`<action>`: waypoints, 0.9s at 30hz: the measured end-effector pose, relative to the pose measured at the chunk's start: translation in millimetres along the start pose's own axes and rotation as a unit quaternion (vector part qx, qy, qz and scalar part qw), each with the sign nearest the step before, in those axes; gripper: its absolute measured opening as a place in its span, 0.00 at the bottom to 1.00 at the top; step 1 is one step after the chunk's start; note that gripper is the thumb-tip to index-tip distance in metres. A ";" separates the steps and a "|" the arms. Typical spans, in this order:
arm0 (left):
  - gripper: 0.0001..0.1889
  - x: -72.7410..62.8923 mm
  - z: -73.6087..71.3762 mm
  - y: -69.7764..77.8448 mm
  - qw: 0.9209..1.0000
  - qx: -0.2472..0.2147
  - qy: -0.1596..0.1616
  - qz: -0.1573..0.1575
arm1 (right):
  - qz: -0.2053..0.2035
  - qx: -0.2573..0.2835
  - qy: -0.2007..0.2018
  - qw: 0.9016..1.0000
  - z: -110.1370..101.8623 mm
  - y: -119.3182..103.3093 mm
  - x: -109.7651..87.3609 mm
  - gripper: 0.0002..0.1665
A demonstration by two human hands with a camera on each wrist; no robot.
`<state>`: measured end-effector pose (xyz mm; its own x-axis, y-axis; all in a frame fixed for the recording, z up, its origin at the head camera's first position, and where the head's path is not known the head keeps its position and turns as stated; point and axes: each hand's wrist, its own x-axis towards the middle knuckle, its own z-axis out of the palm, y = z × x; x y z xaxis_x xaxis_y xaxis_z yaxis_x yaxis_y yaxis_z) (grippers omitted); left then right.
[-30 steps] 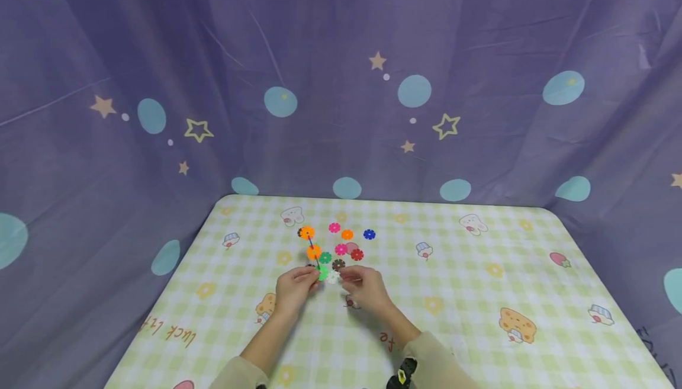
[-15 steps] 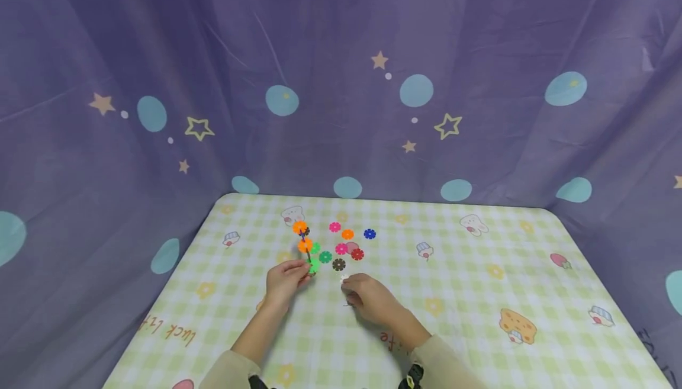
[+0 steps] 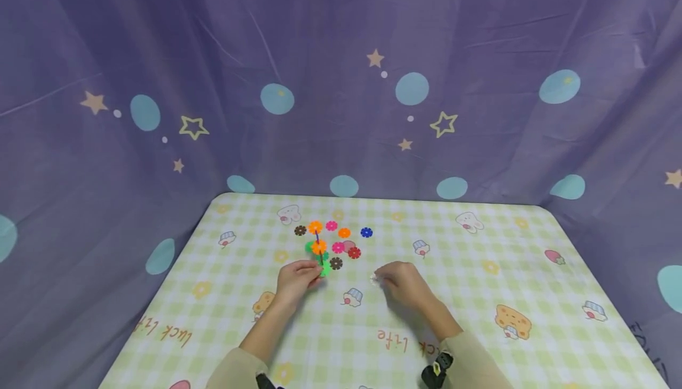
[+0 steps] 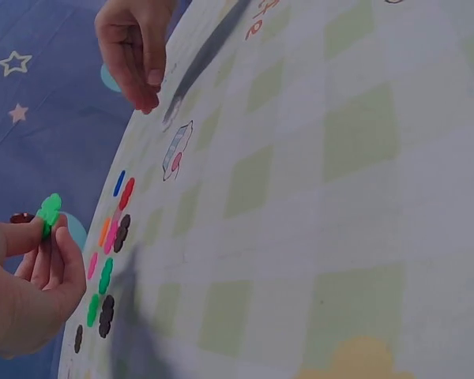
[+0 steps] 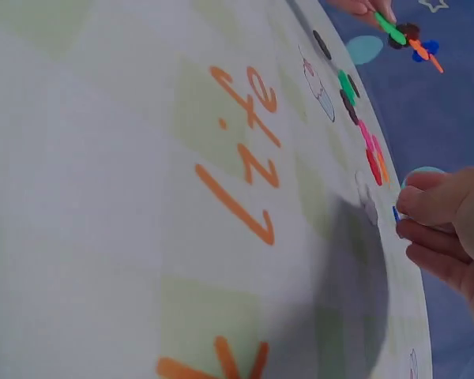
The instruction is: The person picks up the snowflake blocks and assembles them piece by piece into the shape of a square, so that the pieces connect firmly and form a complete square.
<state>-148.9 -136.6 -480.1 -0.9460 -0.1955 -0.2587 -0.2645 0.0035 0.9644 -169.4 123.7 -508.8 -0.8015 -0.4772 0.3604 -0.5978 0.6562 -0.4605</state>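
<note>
More room between left hand point(image 3: 295, 282) and right hand point(image 3: 407, 282)
Head view: the right hand has shifted outward, the white disc point(image 3: 375, 279) at its fingertips, probably separate from the disc chain point(image 3: 318, 247) beyond the left fingertips; left wrist view: thumb and finger pinch the chain's green disc point(image 4: 50, 210); right wrist view: fingers narrow, holding what I cannot tell

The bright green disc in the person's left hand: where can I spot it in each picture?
Head: the bright green disc is low, slightly left of centre, at the fingertips of the left hand.
Left wrist: the bright green disc is toward the left edge, just below mid-height.
Right wrist: the bright green disc is near the top, right of centre.
Shared landmark: the red disc on the tabletop.
</note>
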 end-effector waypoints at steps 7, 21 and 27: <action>0.12 -0.2 5.8 1.6 1.000 0.023 -0.013 -0.005 | 0.045 -0.039 -0.001 0.998 7.6 4.8 2.9 0.14; 0.14 -3.6 9.1 -6.0 0.998 0.041 -0.035 -0.026 | 0.124 0.113 0.001 0.986 25.6 -18.8 6.9 0.12; 0.14 -8.2 9.1 -5.9 0.998 0.038 -0.039 -0.026 | 0.165 0.243 0.037 0.955 29.9 -28.4 13.1 0.10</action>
<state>-141.4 -126.1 -484.1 -0.9419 -0.1195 -0.3139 -0.3234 0.0708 0.9436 -163.5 81.3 -515.2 -0.9550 -0.2365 0.1792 -0.2649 0.4069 -0.8742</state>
